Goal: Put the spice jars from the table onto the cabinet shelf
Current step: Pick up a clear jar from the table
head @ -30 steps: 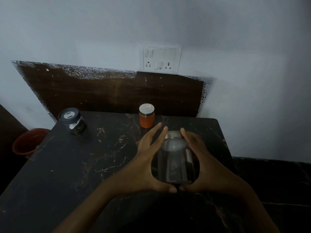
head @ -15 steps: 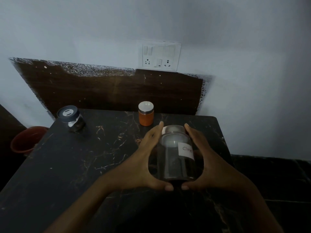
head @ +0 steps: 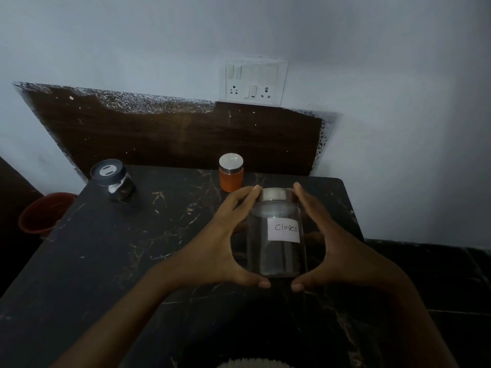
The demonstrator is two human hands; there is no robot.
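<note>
A clear glass jar [head: 276, 258] with a metal lid and a white label reading "Cloves" is upright, cupped between both my hands over the black marble table [head: 111, 261]. My left hand [head: 225, 243] wraps its left side, my right hand [head: 326, 243] its right side, thumbs under its base. An orange spice jar [head: 231, 175] with a silver lid stands behind it near the table's back edge. A dark jar [head: 114, 180] with a grey-blue lid sits at the table's back left corner. No cabinet shelf is in view.
A dark wooden board [head: 172, 134] leans on the wall behind the table. A white switch and socket plate [head: 253, 81] is on the wall above it. A red bucket [head: 43, 212] stands on the floor left of the table. Dark floor lies to the right.
Both hands have raised the clear jar and turned it, so its label now faces me.
</note>
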